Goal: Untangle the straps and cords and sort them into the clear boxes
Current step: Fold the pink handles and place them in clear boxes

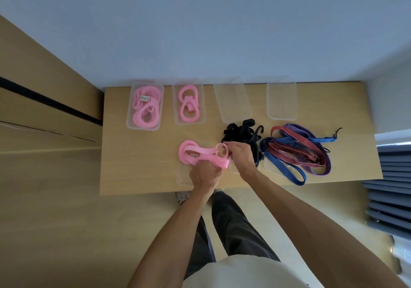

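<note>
Both hands on one pink strap [200, 153] near the front edge of the counter [142, 165]. Left hand [205, 175] grips the strap's near end, fingers curled round it; right hand [239, 154] pinches the small loop at its right end. The strap sits over a clear box [183, 177] at the front edge — whether it touches the box, can't tell. Four more clear boxes along the back edge: far-left box [130, 118] holds coiled pink straps with a small label on top, second box [175, 109] holds another pink strap folded in loops, third box [232, 100] and fourth box [282, 100] show nothing inside. Tangle of black cords [241, 132] with hooks just behind the right hand. To the right of it, a pile of red-striped, blue-striped and purple cords [298, 152], lying partly over another clear box [268, 166] — loosely looped over one another.
</note>
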Demonstrator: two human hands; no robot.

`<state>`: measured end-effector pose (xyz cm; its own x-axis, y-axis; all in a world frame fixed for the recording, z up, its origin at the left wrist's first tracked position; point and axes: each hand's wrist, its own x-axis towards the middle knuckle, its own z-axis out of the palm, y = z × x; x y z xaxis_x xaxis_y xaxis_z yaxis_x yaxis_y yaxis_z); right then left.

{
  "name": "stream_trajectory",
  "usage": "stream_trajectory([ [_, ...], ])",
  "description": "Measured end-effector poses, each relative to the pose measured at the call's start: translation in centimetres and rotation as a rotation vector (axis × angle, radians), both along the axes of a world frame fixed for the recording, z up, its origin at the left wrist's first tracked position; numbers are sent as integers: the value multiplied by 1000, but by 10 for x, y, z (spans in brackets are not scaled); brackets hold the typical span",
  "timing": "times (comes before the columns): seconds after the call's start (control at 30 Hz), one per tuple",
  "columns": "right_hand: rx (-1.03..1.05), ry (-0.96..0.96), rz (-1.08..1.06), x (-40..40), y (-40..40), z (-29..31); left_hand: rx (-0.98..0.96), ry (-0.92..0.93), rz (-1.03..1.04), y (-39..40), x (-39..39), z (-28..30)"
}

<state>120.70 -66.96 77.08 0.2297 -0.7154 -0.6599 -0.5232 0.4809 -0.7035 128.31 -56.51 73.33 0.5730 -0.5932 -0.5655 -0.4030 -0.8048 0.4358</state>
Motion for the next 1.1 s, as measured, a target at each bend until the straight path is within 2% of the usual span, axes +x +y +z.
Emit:
stream_trajectory([
  [0.13, -40, 11, 107, -1, 1, 0, -29, -46, -109, 1, 1, 1],
  [0.3, -210, 196, 143, 0, 2, -7, 44, -217, -319, 5, -5, -7],
  [0.5, -287, 275, 89, -1, 0, -9, 58, -188, -321, -3, 0, 2],
  [0.57, -287, 267, 58, 0, -1, -6, -17, -112, -206, -7, 9, 11],
  [0.7, -259, 163, -41, 16, -4, 14, -330, 27, 170, -15, 35, 38],
  [0.83, -278, -13, -43, 53, -11, 51, -439, 52, 369, -24, 74, 76],
  [0.9, -226, -152, -3, 72, -16, 73, -480, 50, 400, -29, 94, 99],
  [0.97, -185, -280, 61, 88, -20, 96, -525, 126, 411, -35, 111, 124],
  [1.1, -223, -386, 70, 109, -32, 132, -573, 529, 274, -44, 135, 171],
])
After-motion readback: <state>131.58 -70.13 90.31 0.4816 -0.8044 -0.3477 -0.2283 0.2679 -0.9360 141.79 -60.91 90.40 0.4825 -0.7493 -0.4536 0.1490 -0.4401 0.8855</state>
